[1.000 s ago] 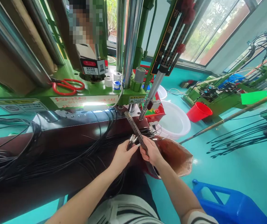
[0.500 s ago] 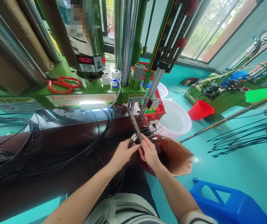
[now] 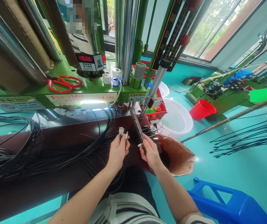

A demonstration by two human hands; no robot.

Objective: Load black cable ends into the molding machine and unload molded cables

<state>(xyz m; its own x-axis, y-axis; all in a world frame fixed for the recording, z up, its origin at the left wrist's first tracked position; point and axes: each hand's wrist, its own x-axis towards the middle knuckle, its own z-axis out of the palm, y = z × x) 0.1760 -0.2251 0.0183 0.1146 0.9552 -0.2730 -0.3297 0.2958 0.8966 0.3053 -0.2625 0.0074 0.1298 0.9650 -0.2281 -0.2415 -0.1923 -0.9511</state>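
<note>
My left hand (image 3: 116, 153) is closed round several cable ends, whose silvery metal connectors (image 3: 121, 132) stick up past the fingertips. To its right, my right hand (image 3: 151, 153) grips the near end of a long, narrow metal mould bar (image 3: 136, 125) with notches along it. The bar slants away toward the base of the press, its far end close under the green plate. A gap separates the two hands. Black cables (image 3: 86, 148) lie in a thick bundle along the brown bench (image 3: 72, 130), and more silvery cable ends (image 3: 150, 130) gather just right of the bar.
Red-handled scissors (image 3: 63, 84) and small tape rolls (image 3: 115, 82) sit on the green press plate (image 3: 86, 88). An open brown sack (image 3: 182, 155) stands by my right forearm. Beyond are a white tub (image 3: 177, 119), a red bucket (image 3: 202, 109) and a blue stool (image 3: 236, 202).
My left hand has moved left, away from the bar, with the connectors in its fingers. My right hand stays at the bar's near end, almost unmoved.
</note>
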